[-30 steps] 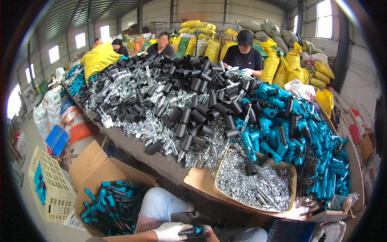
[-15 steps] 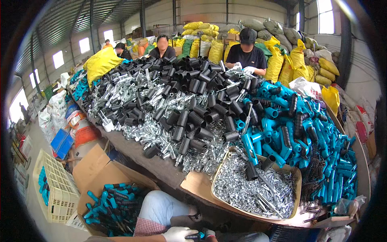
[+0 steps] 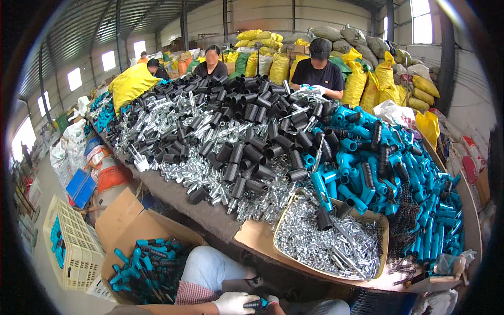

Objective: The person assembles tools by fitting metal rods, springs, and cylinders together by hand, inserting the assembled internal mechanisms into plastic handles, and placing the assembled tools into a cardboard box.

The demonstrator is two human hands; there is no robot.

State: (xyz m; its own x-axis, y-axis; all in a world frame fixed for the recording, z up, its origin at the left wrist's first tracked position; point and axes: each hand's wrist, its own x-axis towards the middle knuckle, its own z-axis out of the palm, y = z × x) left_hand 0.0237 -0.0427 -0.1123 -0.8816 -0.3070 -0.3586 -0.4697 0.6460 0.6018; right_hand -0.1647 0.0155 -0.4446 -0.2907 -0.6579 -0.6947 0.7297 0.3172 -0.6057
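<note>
My left hand, in a white glove, is closed round a teal-and-black plastic tool handle low in the picture, in front of my lap. My right hand, also gloved, is closed at the right end of that handle; the lower picture edge cuts off part of both hands. Just ahead on the table is a shallow cream tray heaped with small silvery metal parts. Left of my knee stands a cardboard box holding teal-and-black handles.
Black ribbed sleeves, metal rods and teal handle shells pile high on the long table. A cream plastic crate stands far left. Co-workers sit across the table, one with gloved hands. Yellow sacks line the back.
My hands and the handle have shifted slightly, with the left hand a little higher. Across the table, the co-worker at right has brought the gloved hands together round a teal part.
</note>
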